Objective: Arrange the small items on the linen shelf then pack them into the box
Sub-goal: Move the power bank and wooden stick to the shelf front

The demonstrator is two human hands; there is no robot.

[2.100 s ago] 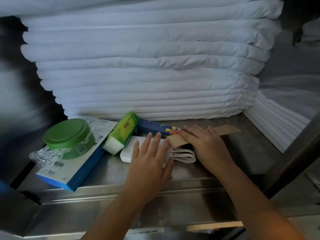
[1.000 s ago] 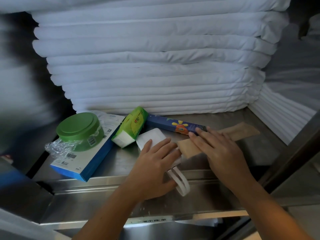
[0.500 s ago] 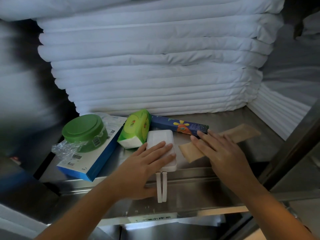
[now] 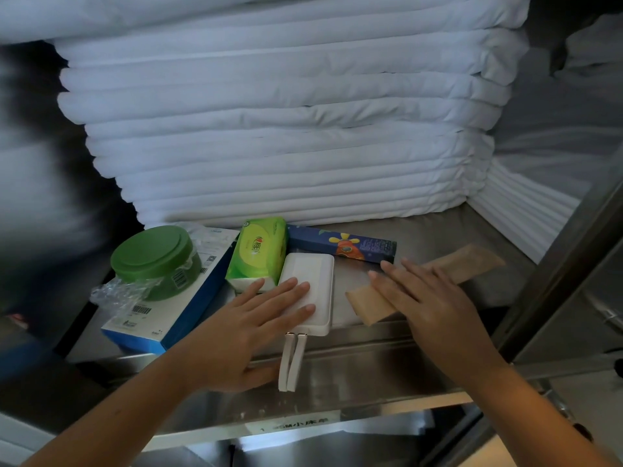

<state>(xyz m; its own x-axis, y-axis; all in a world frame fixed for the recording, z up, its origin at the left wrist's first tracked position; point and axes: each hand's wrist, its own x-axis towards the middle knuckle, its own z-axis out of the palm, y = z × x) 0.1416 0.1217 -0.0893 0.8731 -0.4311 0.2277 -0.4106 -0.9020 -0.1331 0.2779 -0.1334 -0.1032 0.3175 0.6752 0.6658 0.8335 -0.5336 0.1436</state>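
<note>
**Small-Item Alignment on the Linen Shelf: Fault Conditions**

**Status.** The small items lie on the steel shelf (image 4: 435,227), in front of the stacked white linen (image 4: 286,129). The left hand (image 4: 256,318) rests flat on the white power bank (image 4: 313,267), fingers straight, gripping nothing. The right hand (image 4: 428,298) presses flat, fingers spread, on the brown paper packet (image 4: 473,261), and likewise holds nothing. A green tissue pack (image 4: 258,256) sits just left of the power bank, touching it or nearly so. A blue carton (image 4: 340,246) lies at the far side, along the linen. At the left, a green lidded tub (image 4: 151,256) sits on a flat blue-and-white box (image 4: 161,318). Arranging appears to be in progress; no packing box can be identified.

**Fault 1: power bank falls.** Its near end sits at the shelf edge and its strap (image 4: 291,362) hangs over the front lip. A pull toward the near side, or a snag on the strap, would likely tip it off.

**Fault 2: packet creases.** The packet lies skewed. Sliding it under a flat palm could buckle it or push it against the carton.

**Fault 3: tub slides.** The tub is loosely wrapped in film. Nudging the tissue pack left could shift the box beneath it.
</note>
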